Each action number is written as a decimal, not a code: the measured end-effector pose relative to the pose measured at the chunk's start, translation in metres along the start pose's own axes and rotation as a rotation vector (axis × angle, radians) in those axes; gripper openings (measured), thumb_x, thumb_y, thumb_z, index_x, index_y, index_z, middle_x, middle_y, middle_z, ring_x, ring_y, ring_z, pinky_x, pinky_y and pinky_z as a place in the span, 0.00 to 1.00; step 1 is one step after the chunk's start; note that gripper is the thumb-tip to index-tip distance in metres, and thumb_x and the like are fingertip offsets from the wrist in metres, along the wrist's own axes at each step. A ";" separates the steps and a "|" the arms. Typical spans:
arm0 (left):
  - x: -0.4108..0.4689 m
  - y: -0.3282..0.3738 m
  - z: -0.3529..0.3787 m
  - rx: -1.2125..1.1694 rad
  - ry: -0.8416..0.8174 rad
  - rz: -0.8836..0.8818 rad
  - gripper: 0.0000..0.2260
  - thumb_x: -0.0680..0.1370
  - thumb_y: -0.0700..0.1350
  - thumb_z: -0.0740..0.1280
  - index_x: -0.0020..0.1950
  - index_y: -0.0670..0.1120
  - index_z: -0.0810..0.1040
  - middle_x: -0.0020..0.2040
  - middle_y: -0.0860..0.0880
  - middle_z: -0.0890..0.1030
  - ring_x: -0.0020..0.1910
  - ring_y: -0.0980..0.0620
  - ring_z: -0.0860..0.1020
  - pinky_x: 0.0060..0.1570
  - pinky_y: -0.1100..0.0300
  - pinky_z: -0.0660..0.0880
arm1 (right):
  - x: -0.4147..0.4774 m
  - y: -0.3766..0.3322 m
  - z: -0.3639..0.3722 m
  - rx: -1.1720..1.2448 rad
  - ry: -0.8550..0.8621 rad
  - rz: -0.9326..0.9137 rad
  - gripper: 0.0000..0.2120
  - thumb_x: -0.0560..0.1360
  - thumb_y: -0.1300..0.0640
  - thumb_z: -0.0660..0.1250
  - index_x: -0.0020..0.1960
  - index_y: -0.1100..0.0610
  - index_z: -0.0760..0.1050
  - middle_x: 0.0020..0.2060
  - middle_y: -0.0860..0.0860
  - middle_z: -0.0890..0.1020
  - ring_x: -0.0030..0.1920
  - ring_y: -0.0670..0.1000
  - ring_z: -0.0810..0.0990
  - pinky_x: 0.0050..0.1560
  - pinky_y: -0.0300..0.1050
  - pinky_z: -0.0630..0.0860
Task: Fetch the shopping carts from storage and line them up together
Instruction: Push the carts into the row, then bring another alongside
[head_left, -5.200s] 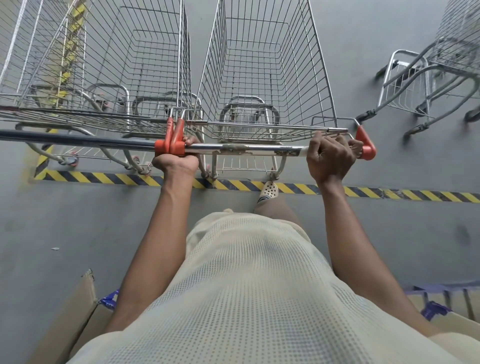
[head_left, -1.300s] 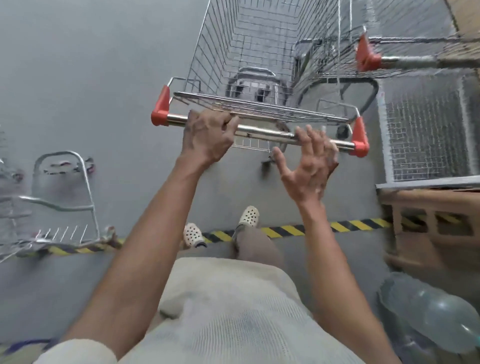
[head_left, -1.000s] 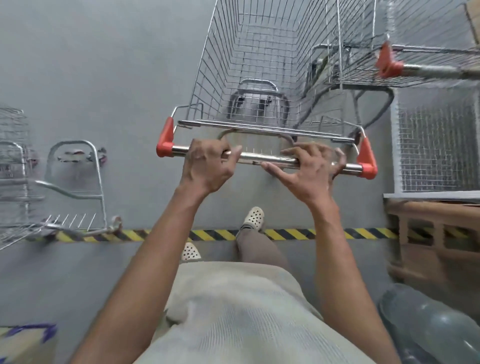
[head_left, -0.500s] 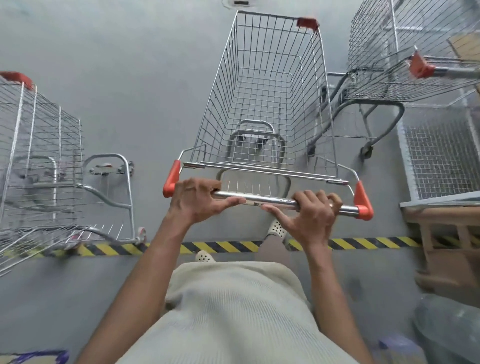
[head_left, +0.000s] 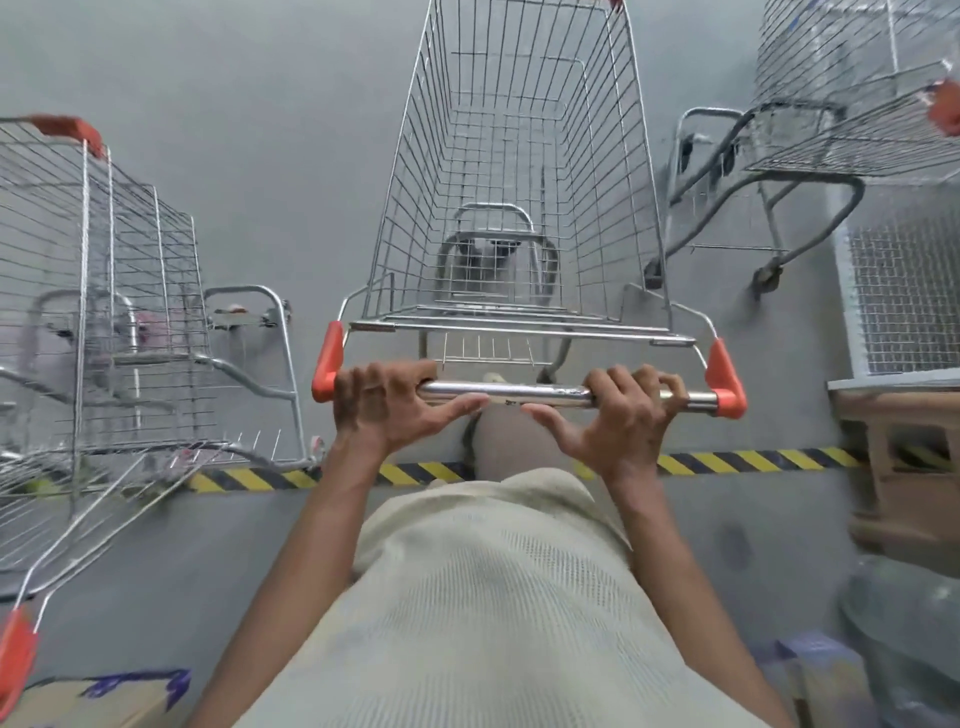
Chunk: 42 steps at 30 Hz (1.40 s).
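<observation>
Grey concrete floor (head_left: 234, 104) took up most of the view, and I counted three wire shopping carts on it. The middle cart (head_left: 519, 325) stood dead ahead of the person. The left cart (head_left: 104, 249) and the right cart (head_left: 857, 130) sat off to either side, both well apart from it and not nested. One yellow-and-black striped tape line (head_left: 753, 461) ran across the floor under the person's arms.

The middle cart's handle bar (head_left: 535, 393) had two orange end caps (head_left: 327, 364), one per end. Two hands were on that bar. The left hand (head_left: 384, 410) gripped it just inside the left cap and the right hand (head_left: 618, 415) just inside the right one. Both sets of fingers (head_left: 400, 376) were curled over the top, with the thumbs stretched along the near side toward the middle.
</observation>
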<state>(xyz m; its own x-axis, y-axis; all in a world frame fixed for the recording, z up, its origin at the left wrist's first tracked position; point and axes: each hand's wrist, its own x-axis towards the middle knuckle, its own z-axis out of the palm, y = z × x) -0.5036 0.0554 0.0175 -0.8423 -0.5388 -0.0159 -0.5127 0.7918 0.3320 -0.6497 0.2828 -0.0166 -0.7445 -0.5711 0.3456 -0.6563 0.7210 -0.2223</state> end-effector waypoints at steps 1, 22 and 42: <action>0.014 -0.006 -0.001 0.018 0.013 -0.007 0.34 0.65 0.81 0.63 0.28 0.48 0.68 0.21 0.56 0.64 0.22 0.53 0.68 0.29 0.67 0.52 | 0.016 -0.003 0.009 0.001 0.006 -0.006 0.35 0.64 0.18 0.66 0.36 0.53 0.75 0.33 0.49 0.77 0.41 0.55 0.75 0.60 0.59 0.63; 0.657 -0.160 -0.043 0.181 0.002 -0.096 0.38 0.69 0.83 0.48 0.41 0.51 0.76 0.48 0.42 0.81 0.49 0.43 0.77 0.50 0.50 0.66 | 0.664 -0.053 0.270 0.053 -0.188 -0.050 0.40 0.65 0.14 0.54 0.43 0.51 0.77 0.48 0.51 0.83 0.58 0.55 0.76 0.64 0.56 0.62; 0.671 -0.173 -0.066 0.125 -0.093 -0.128 0.39 0.70 0.82 0.49 0.38 0.48 0.76 0.39 0.48 0.79 0.43 0.45 0.77 0.52 0.50 0.71 | 0.688 -0.070 0.267 0.065 -0.288 -0.030 0.37 0.64 0.14 0.53 0.39 0.49 0.69 0.48 0.51 0.82 0.59 0.57 0.72 0.65 0.57 0.60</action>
<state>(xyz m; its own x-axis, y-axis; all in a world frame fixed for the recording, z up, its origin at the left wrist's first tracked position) -0.9689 -0.4621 0.0114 -0.7773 -0.6135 -0.1392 -0.6288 0.7510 0.2016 -1.1485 -0.2657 -0.0060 -0.7229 -0.6860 0.0824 -0.6778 0.6809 -0.2776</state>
